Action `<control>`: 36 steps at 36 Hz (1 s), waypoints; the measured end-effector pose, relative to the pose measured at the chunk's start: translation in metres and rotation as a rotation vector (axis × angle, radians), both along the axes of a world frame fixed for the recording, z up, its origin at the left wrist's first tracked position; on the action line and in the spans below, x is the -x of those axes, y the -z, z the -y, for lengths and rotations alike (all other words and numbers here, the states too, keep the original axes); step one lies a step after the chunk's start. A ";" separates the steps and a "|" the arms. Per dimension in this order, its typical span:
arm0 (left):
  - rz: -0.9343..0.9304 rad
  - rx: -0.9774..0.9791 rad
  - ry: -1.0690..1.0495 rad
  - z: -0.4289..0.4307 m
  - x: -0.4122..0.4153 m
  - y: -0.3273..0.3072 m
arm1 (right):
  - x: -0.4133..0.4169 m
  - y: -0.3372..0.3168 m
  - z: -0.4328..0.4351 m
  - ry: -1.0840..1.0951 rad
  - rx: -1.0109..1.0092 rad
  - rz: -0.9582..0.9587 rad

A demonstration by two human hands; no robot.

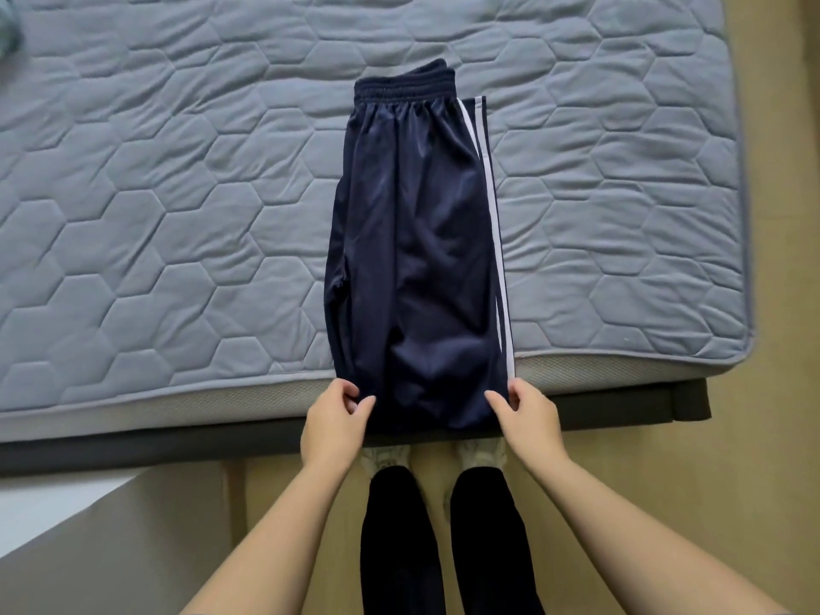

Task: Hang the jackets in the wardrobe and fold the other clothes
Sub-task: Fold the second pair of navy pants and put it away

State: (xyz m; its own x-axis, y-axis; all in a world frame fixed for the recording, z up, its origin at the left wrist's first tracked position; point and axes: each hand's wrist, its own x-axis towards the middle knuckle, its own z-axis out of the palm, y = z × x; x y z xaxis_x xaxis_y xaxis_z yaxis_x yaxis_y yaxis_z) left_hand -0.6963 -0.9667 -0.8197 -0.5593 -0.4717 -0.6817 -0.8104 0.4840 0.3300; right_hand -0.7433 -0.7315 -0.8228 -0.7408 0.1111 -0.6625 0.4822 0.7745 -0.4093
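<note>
Pants point(417, 255) flat on mattress point(177, 193), long axis running away from person, waistband at far end, near end hanging over bed edge. Left hand point(333, 419) and right hand point(528, 415) each pinch a near corner

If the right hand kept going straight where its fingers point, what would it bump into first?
The navy track pants: the right hand pinches their striped edge. Beyond them it would likely slide over the quilted mattress.
</note>
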 end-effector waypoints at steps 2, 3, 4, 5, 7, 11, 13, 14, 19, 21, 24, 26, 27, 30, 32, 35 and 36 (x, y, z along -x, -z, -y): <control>0.037 0.029 -0.043 0.005 0.004 0.004 | 0.005 0.003 -0.005 0.042 -0.040 0.026; 0.038 0.030 -0.061 0.008 0.005 0.006 | 0.008 0.005 -0.009 0.056 -0.064 0.043; 0.044 0.024 -0.068 0.011 0.006 0.007 | 0.010 0.006 -0.013 0.068 -0.077 0.068; 0.051 0.019 -0.061 0.014 0.006 0.008 | 0.013 0.007 -0.017 0.074 -0.078 0.104; 0.072 0.019 -0.039 0.017 0.006 0.009 | 0.017 0.008 -0.022 0.061 -0.065 0.176; 0.165 -0.036 -0.040 0.015 0.000 0.009 | 0.021 0.012 -0.024 0.039 -0.073 0.370; 0.225 -0.054 -0.043 0.014 0.002 0.006 | 0.026 0.010 -0.019 -0.020 -0.131 0.472; 0.229 -0.037 -0.050 0.014 0.005 0.002 | 0.031 0.007 -0.015 -0.068 -0.174 0.493; -0.075 0.113 -0.097 0.014 0.051 -0.017 | 0.072 -0.007 0.008 -0.061 -0.136 0.199; -0.181 0.156 -0.075 0.014 0.074 -0.017 | 0.094 -0.003 0.017 0.045 -0.023 0.105; -0.218 0.162 -0.017 0.014 0.107 -0.009 | 0.127 0.007 0.032 0.166 0.105 0.045; -0.186 0.175 0.040 0.015 0.124 -0.001 | 0.141 0.013 0.038 0.170 0.127 0.005; -0.159 0.184 0.056 0.017 0.129 0.005 | 0.144 0.017 0.038 0.158 0.122 -0.013; -0.075 0.144 -0.021 0.026 0.137 0.018 | 0.145 0.027 0.031 0.186 0.081 -0.022; -0.074 0.056 -0.093 0.032 0.137 0.023 | 0.140 0.032 0.024 0.220 0.061 0.015; -0.069 -0.010 -0.072 0.038 0.137 0.024 | 0.137 0.034 0.021 0.241 0.076 0.066; -0.077 -0.021 -0.066 0.039 0.139 0.023 | 0.141 0.032 0.021 0.242 0.091 0.075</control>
State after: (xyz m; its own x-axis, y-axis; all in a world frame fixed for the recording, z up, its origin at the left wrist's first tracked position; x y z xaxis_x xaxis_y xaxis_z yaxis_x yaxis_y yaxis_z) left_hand -0.8355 -1.0058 -0.8428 -0.5789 -0.4952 -0.6478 -0.8119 0.4232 0.4022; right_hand -0.8840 -0.7528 -0.8552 -0.6484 0.2160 -0.7300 0.6803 0.5948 -0.4282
